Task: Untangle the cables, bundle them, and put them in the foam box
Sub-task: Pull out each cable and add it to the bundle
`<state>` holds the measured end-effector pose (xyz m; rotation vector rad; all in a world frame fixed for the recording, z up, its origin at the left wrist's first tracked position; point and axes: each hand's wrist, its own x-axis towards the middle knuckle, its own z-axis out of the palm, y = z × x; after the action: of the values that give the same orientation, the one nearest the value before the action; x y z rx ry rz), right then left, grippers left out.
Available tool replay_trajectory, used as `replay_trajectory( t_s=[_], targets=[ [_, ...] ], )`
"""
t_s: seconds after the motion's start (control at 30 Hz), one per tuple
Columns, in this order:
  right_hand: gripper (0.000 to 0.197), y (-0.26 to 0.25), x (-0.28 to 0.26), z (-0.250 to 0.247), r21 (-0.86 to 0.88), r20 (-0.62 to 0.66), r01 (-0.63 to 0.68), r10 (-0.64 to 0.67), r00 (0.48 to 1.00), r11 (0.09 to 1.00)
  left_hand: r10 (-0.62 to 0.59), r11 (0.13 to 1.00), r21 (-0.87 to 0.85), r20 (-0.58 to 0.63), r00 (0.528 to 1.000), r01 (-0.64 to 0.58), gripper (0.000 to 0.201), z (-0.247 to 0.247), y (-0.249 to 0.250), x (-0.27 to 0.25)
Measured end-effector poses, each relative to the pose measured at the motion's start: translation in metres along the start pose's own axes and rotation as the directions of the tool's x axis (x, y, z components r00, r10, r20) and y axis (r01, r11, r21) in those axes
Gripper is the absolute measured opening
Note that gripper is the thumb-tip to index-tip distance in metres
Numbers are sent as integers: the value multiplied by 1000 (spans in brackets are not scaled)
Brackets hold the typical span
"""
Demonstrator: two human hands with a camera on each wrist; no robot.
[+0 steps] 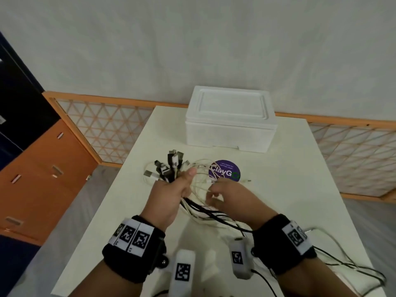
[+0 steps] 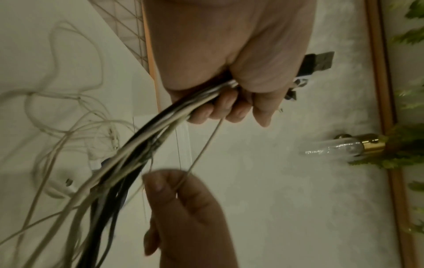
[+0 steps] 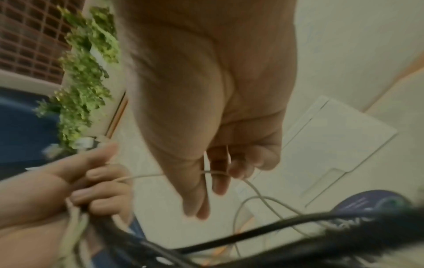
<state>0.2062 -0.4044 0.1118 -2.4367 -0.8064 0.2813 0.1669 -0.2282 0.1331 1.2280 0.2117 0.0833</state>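
Observation:
My left hand (image 1: pixel 174 189) grips a bunch of black and white cables (image 1: pixel 205 213) just below their USB plugs (image 1: pixel 171 166), which fan out above the fist. The same grip shows in the left wrist view, where the left hand (image 2: pixel 231 101) is curled round the cable bunch (image 2: pixel 160 127). My right hand (image 1: pixel 222 196) pinches a single thin white cable (image 2: pixel 204 146) that runs taut from the left fist. In the right wrist view, the right hand (image 3: pixel 213 177) has that thin cable (image 3: pixel 142 175) between thumb and fingers. The white foam box (image 1: pixel 230 121), lid on, stands at the table's far side.
A round purple sticker (image 1: pixel 225 171) lies on the white table (image 1: pixel 300 179) under loose white cable loops (image 1: pixel 201 168). More cables trail off to the near right edge (image 1: pixel 347 258). An orange lattice fence (image 1: pixel 102 127) and orange drawers (image 1: pixel 42 168) stand to the left.

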Motion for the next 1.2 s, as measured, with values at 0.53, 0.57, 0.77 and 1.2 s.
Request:
replay_trajectory(
  t_s=[0.53,0.57,0.77,1.2],
  targets=[
    [25,-30,17,-28,-115,-341,101,-134,930,988,-85,992,95,-3,996,85,36,-2,12,-12],
    [24,-32,18,-28,-208,-330,112,-177,927,972,-87,987,136,24,996,83,33,2,13,-12],
    [26,-37,12,-27,-410,-333,141,-292,896,901,-158,914,391,111,981,103,14,2,11,-9],
    [23,70,-10,-27,-131,-267,-521,476,838,844,-126,992,-29,-289,949,123,13,-77,32,9]
  ],
)
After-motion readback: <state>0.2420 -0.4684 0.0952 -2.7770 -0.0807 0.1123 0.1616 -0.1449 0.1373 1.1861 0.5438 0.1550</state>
